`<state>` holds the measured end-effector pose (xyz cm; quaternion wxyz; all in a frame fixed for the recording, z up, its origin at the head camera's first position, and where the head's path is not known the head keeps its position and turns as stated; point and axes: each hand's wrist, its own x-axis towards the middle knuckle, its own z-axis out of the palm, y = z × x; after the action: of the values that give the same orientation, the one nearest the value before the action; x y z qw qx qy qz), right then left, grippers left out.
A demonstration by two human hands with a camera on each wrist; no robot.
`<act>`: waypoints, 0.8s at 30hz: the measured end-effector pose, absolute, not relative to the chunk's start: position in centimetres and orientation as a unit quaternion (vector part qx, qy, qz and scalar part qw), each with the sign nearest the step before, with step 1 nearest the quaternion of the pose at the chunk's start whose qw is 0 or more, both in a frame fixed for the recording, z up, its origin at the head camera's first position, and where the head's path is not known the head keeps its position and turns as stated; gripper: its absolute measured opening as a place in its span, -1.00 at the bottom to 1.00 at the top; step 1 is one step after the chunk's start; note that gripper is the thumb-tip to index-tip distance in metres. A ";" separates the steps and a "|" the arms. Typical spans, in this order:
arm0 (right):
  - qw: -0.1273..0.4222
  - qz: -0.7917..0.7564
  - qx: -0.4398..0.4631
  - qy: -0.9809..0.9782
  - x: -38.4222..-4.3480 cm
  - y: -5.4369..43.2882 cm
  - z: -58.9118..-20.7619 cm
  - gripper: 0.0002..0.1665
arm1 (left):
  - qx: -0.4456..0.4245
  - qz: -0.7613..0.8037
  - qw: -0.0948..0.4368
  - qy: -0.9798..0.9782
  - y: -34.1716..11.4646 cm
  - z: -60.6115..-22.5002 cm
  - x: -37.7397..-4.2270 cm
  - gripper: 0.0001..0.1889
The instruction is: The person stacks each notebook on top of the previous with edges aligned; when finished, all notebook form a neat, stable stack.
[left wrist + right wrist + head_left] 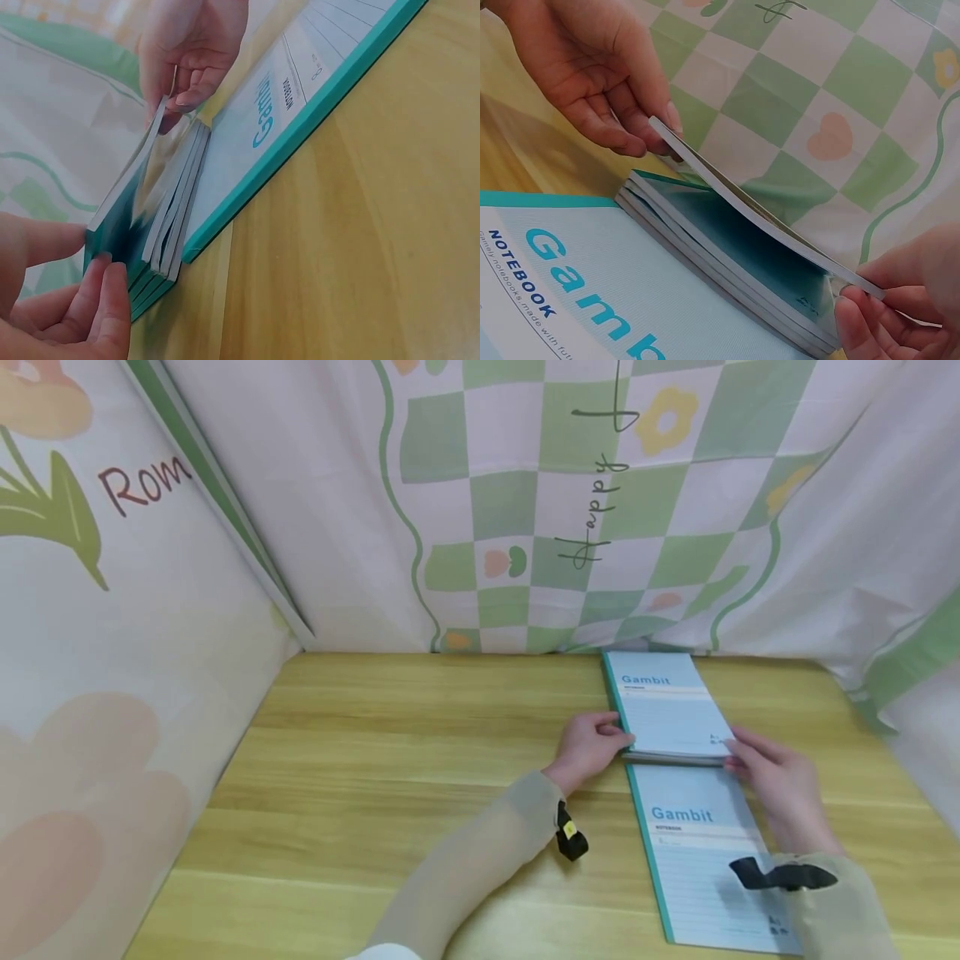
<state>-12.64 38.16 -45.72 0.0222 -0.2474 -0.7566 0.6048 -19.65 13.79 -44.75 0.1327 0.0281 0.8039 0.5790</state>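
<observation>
My left hand (590, 745) pinches the teal spine side of a light blue Gambit notebook (663, 710) near its lower left corner. At the lower right corner, my right hand (786, 787) pinches the same notebook between thumb and fingers. In the right wrist view this notebook (757, 214) is raised and slightly bowed above a stack of similar notebooks (705, 259), with a gap beneath it. The stack's teal spines show in the left wrist view below my left fingers (112, 300). Another Gambit notebook (697, 877) lies flat just in front of the stack, partly under my right forearm.
The wooden table (360, 793) extends to the left of the notebooks. A patterned curtain (502, 510) hangs along the table's back edge, close behind the stack. White printed fabric (150, 635) stands at the left side. A black strap hangs at each wrist.
</observation>
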 end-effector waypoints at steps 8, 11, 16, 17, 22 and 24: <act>0.024 0.593 -0.264 -0.760 -12.9 38.2 -45.9 -0.17 | 0.044 0.560 0.135 0.816 14.2 -44.9 -19.9 -0.54; 0.021 0.569 -0.266 -0.778 -12.9 38.1 -46.1 -0.17 | 0.048 0.557 0.130 0.819 14.3 -45.0 -20.0 -0.55; 0.013 0.544 -0.265 -0.796 -12.8 38.0 -46.4 -0.15 | 0.050 0.554 0.121 0.822 14.4 -45.2 -20.0 -0.56; 0.010 0.542 -0.266 -0.797 -12.8 38.0 -46.4 -0.15 | 0.050 0.554 0.119 0.822 14.5 -45.3 -20.0 -0.55; -0.007 0.528 -0.260 -0.808 -12.8 38.0 -46.5 -0.15 | 0.046 0.554 0.112 0.824 14.6 -45.6 -20.0 -0.50; -0.010 0.522 -0.258 -0.813 -12.8 38.0 -46.6 -0.15 | 0.045 0.552 0.111 0.825 14.6 -45.8 -20.0 -0.50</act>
<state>-12.78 38.00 -46.58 -0.0101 -0.2582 -0.8131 0.5217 -19.96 14.62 -45.75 0.1108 0.0446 0.8252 0.5521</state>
